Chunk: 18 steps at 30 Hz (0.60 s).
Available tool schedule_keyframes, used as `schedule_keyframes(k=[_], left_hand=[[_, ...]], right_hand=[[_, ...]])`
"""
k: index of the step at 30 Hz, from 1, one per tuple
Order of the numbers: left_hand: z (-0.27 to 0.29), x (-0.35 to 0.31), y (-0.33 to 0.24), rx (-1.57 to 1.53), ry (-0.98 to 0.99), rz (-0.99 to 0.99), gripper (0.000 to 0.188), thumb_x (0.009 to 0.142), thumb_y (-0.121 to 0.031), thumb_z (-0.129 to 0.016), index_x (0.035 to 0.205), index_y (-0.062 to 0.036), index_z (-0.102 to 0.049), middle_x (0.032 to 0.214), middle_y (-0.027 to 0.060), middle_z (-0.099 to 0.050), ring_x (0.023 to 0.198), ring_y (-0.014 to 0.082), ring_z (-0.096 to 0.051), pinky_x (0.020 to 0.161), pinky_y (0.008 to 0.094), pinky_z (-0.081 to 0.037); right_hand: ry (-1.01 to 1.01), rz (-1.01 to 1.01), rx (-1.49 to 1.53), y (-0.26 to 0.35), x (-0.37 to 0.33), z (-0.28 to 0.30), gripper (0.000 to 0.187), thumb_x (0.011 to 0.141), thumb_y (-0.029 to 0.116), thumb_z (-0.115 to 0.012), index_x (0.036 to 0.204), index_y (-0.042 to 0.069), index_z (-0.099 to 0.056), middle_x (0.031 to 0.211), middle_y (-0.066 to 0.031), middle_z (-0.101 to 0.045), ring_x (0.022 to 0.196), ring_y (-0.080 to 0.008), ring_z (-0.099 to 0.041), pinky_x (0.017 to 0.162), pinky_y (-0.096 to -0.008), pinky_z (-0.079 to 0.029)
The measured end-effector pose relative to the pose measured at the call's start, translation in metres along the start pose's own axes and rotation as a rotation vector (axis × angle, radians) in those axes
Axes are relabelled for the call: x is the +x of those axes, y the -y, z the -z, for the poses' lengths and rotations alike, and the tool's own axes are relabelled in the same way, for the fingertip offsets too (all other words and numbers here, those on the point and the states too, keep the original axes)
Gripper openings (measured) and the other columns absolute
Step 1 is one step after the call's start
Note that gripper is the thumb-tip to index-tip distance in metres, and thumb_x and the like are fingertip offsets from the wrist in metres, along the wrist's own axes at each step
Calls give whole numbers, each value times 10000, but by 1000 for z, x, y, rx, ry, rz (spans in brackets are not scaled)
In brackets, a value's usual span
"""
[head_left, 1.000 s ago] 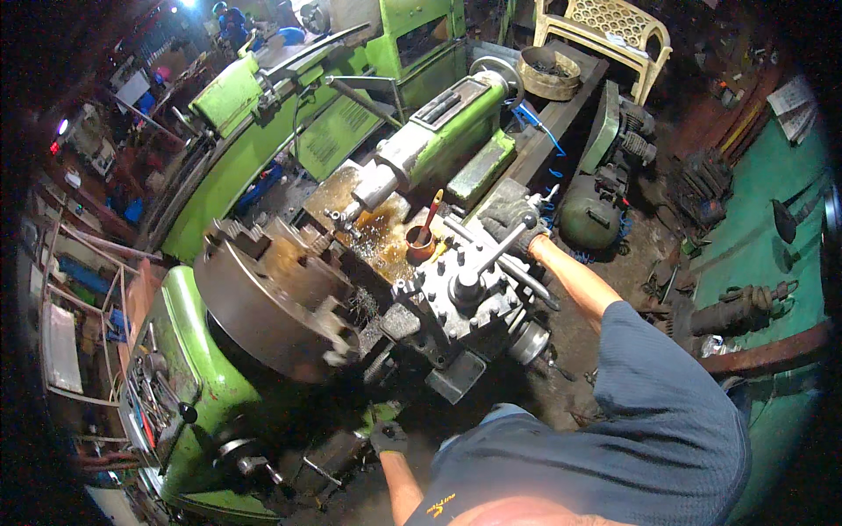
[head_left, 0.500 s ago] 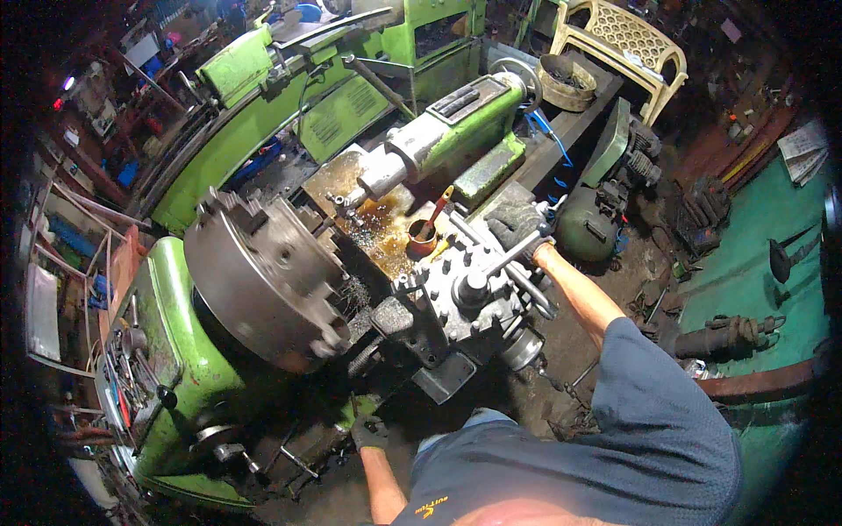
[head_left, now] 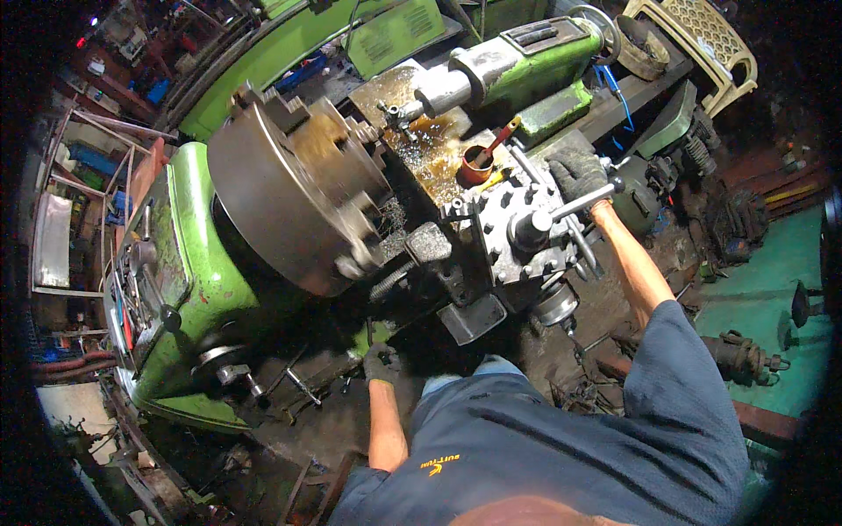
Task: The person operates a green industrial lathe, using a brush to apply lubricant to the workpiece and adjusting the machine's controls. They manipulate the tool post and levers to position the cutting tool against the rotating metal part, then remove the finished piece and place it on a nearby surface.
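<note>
My left hand, in a dark glove, is closed round a short upright lever low on the front of a green lathe. My right hand, in a grey glove, lies flat with its fingers stretched out on the carriage, just beyond the long handle of the square tool post. Left of the tool post is a large chuck; its jaws look smeared. An orange-red pot with a brush in it stands between the tool post and the tailstock.
Metal chips lie below the chuck jaws. Hand tools rest on the headstock at left. A round pan and a plastic chair are at the far right. A crank handle juts out left of my left hand.
The whole view has shifted, so the lathe sits farther right and higher in the picture. Both hands keep their places on the machine. The chuck jaws look more smeared now.
</note>
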<state>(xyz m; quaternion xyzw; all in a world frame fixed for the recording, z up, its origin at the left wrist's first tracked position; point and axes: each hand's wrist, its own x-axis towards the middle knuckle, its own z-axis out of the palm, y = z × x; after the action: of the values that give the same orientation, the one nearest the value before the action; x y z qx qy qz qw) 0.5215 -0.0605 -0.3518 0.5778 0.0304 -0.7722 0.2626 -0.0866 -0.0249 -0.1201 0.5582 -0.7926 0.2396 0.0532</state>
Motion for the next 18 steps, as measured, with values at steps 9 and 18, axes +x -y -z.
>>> schedule_keyframes(k=[9,18], left_hand=[[-5,4,0,64,-17,-35,153,803,-240,-656,726,-143,-565,615,46,-575,461,189,-476,382,294,-311],[-15,-7,2,27,-60,-25,130,834,-226,-635,770,-157,-547,671,67,-592,492,186,-491,396,301,-318]], right_hand=[[17,13,-33,1,-1,4,280,929,266,-605,1042,48,-739,1124,-165,-714,1065,-350,-652,915,-433,-505],[-41,0,20,10,1,9,228,916,239,-648,1009,63,-761,1066,-151,-732,1035,-346,-670,930,-442,-506]])
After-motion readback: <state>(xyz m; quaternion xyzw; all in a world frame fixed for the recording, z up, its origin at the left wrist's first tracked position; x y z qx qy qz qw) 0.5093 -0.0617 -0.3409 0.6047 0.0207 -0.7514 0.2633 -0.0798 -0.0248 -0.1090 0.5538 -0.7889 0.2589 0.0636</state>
